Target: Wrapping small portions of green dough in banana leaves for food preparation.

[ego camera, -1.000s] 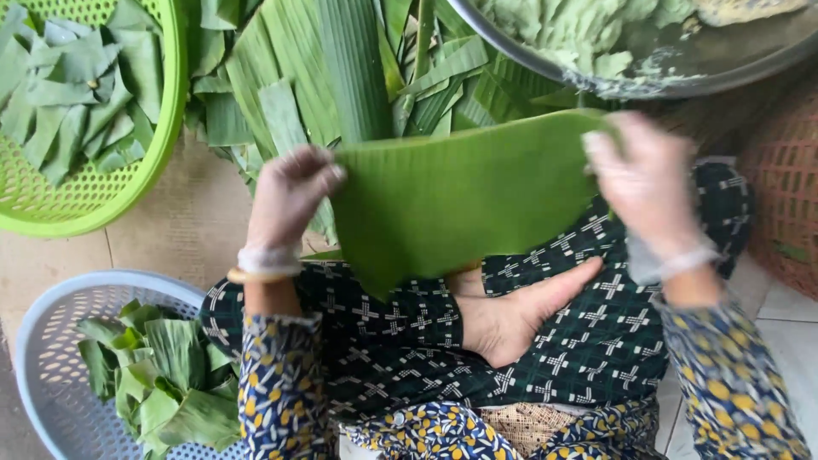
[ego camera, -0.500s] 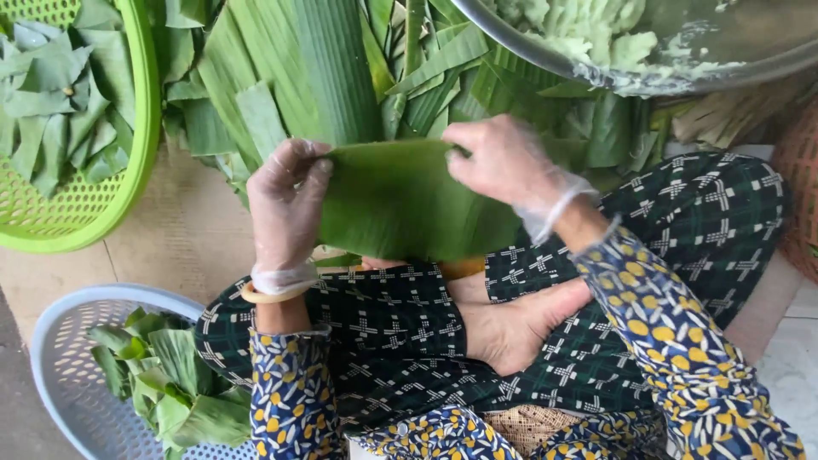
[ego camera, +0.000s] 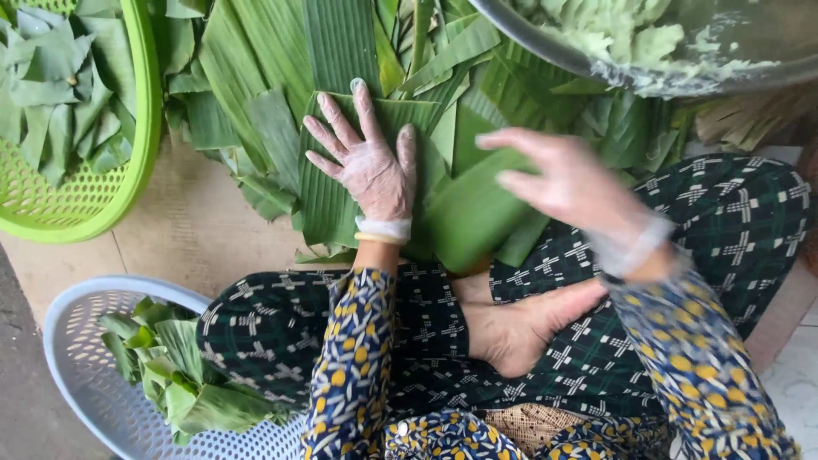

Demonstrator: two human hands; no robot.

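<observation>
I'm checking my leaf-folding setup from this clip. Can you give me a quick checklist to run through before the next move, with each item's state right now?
1. Left hand flat on the banana leaf piece, fingers spread: ok.
2. Right hand on a leaf: cannot tell, it is blurred above the smooth leaf.
3. Both hands gloved: ok.
4. Loose leaf pile within reach: ok.
5. Metal bowl of pale green filling close by: ok.
6. Green basket and grey basket have room: ok.
</observation>
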